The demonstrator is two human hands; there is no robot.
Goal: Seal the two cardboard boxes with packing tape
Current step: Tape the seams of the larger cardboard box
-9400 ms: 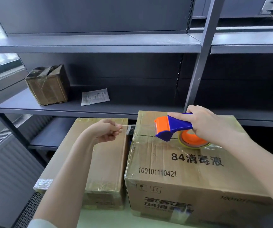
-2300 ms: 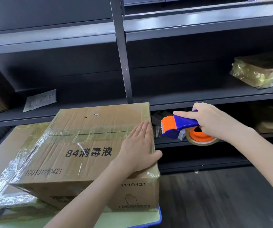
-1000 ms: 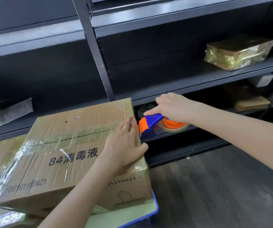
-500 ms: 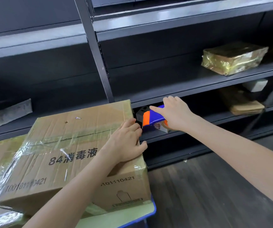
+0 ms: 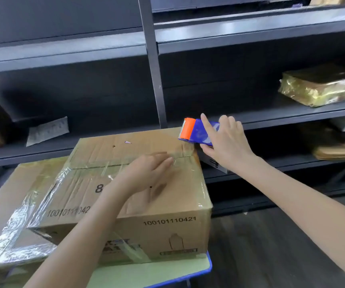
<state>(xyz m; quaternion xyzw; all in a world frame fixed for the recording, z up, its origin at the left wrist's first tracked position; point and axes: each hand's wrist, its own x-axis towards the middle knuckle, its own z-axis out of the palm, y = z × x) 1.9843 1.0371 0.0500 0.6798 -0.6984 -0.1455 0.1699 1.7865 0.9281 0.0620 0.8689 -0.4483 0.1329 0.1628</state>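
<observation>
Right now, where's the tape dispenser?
Head view, right of centre: the tape dispenser is gripped in the right hand, by the far right corner of the printed cardboard box.

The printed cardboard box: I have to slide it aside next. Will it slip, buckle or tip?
Probably slippery to grip: glossy tape covers much of the cardboard box. Likely fairly stiff, since its top holds flat under the left hand. It sits near the table corner, so a push rightward may tip it off.
</observation>
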